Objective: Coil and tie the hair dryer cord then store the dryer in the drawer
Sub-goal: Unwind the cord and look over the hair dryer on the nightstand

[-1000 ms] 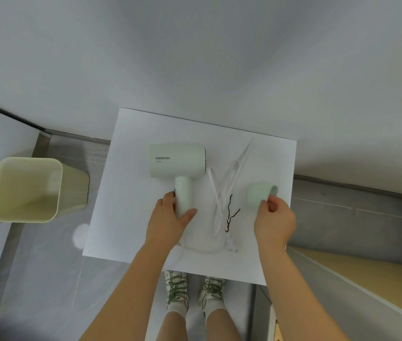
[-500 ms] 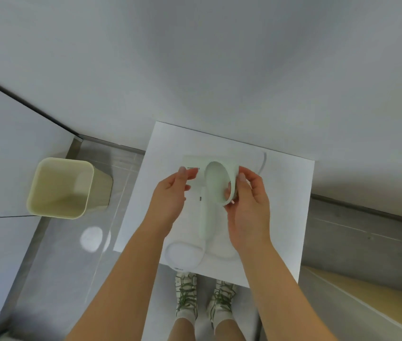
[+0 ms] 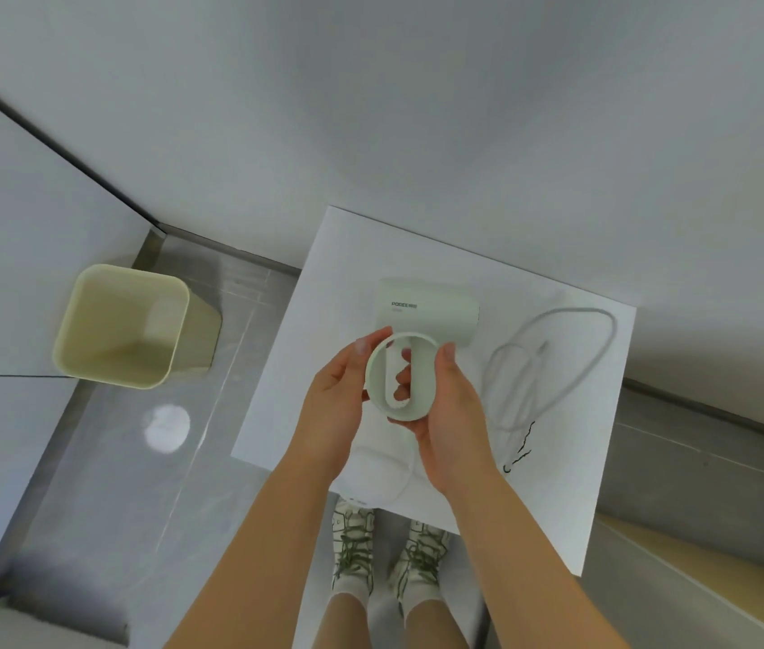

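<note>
A pale green hair dryer lies on a small white table, its barrel pointing left to right. Both hands hold its round green nozzle attachment above the dryer's handle: my left hand grips the left rim, my right hand cups the right side with fingers showing through the slot. The white cord lies in loose loops on the table to the right. A black twist tie lies below the loops.
A cream waste bin stands on the grey floor to the left. White walls rise behind the table. A wooden surface shows at the lower right. My shoes are under the table's front edge.
My right hand picked the nozzle off the table and brought it over the dryer. My left hand left the dryer handle and now holds the nozzle too. The view shifted left.
</note>
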